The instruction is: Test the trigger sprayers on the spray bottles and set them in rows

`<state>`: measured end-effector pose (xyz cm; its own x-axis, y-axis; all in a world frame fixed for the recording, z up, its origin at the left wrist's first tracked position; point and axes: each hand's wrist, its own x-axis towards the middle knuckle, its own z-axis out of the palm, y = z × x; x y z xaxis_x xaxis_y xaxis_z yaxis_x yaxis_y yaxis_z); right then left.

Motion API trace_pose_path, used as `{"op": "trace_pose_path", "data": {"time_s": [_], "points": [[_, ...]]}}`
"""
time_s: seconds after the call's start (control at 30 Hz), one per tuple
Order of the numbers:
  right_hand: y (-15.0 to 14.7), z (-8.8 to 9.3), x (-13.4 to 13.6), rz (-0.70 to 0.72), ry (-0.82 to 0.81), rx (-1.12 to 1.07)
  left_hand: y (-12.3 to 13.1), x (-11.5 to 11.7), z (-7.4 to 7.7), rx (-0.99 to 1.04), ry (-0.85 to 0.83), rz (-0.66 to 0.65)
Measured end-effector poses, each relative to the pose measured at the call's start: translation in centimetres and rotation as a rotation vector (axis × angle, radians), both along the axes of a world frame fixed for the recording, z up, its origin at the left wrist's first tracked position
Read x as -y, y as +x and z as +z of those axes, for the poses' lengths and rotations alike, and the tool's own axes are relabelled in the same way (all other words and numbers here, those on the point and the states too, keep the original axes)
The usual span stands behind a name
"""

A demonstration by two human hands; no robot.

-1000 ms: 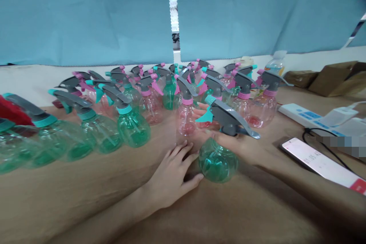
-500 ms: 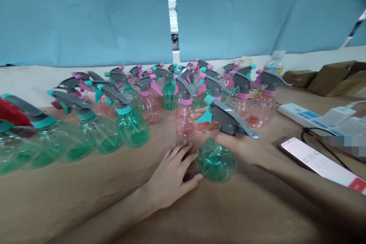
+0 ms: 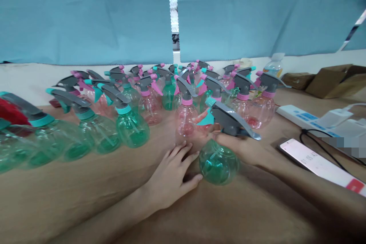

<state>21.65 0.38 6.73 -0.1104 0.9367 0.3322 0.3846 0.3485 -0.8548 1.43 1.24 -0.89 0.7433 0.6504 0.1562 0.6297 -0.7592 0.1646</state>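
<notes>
A green spray bottle (image 3: 219, 164) with a grey and turquoise head stands at the centre right, slightly tilted. My right hand (image 3: 228, 142) is wrapped round its neck just under the spray head, part of the fingers hidden behind the bottle. Beside the bottle's left side, my left hand (image 3: 174, 175) lies on the table with its fingers spread, the fingertips close to the bottle and nothing held. Just behind the hands is a pink spray bottle (image 3: 186, 120). Another green spray bottle (image 3: 133, 129) stands to the left of my left hand.
Several more green and pink spray bottles stand in rows behind and to the left. A white power strip (image 3: 300, 118), a phone (image 3: 317, 162) and a black cable lie at the right. An open cardboard box (image 3: 328, 82) sits at the back right, before a blue curtain.
The green bottle in my right hand has shifted very slightly down and to the right. My left hand has hardly moved.
</notes>
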Motion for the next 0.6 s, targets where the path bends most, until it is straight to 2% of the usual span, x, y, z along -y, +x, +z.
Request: {"op": "trace_pose_path", "data": {"time_s": [0.27, 0.6], "points": [[0.1, -1.3, -0.3, -0.034, 0.055, 0.031, -0.1, 0.1, 0.1, -0.020, -0.010, 0.005], [-0.1, -1.2, -0.2, -0.031, 0.068, 0.059, 0.0, 0.1, 0.1, -0.012, -0.008, 0.001]]}}
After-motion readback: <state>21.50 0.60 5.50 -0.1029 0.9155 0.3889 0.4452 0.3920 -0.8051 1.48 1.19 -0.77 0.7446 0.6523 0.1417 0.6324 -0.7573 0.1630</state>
